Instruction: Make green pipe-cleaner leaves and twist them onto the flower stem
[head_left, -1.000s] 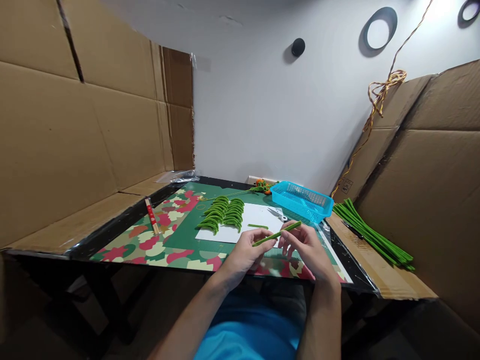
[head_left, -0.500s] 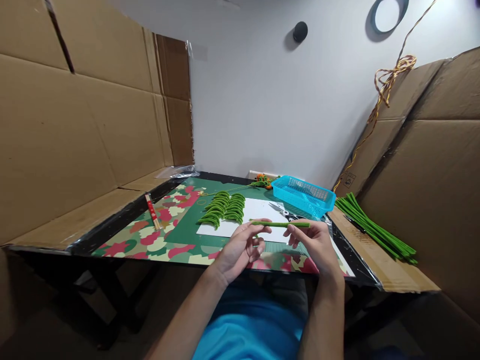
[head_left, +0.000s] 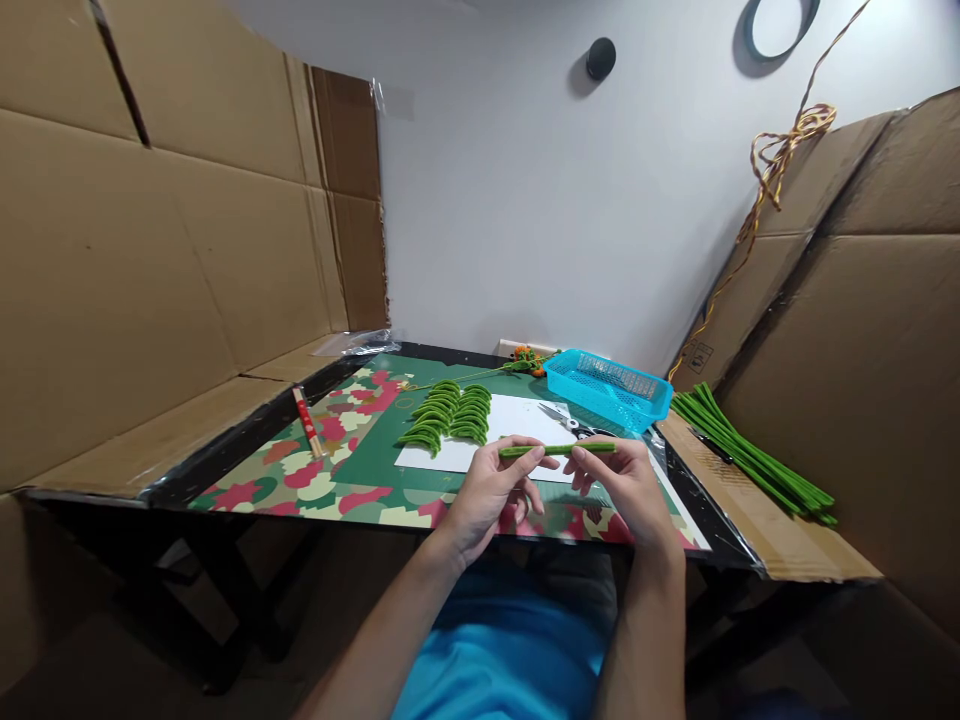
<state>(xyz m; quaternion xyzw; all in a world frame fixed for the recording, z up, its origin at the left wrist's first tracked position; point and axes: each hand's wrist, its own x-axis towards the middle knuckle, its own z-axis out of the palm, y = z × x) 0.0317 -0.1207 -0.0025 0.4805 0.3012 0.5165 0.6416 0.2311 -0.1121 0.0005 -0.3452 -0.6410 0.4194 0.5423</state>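
Observation:
A short length of green pipe cleaner [head_left: 557,450] lies level between my two hands, just above the near part of the table. My left hand [head_left: 502,490] pinches it between thumb and fingers towards its left end. With thumb and forefinger, my right hand [head_left: 619,485] grips it on the right side. Beyond them, two columns of curved green pipe-cleaner pieces [head_left: 436,415] rest on a white sheet [head_left: 517,425]. Behind my right hand lie scissors [head_left: 574,424], their handles partly hidden.
A blue plastic basket [head_left: 607,390] stands at the back right, with an orange flower [head_left: 529,358] beside it. Long green pipe cleaners [head_left: 754,455] lie on cardboard at the right, near a dark pen [head_left: 712,447]. Red-wrapped chopsticks [head_left: 307,422] lie at the left. Cardboard walls rise on both sides.
My left thumb and fingers have shifted along the pipe cleaner towards my right hand, so more of its left end shows. The right hand keeps its grip.

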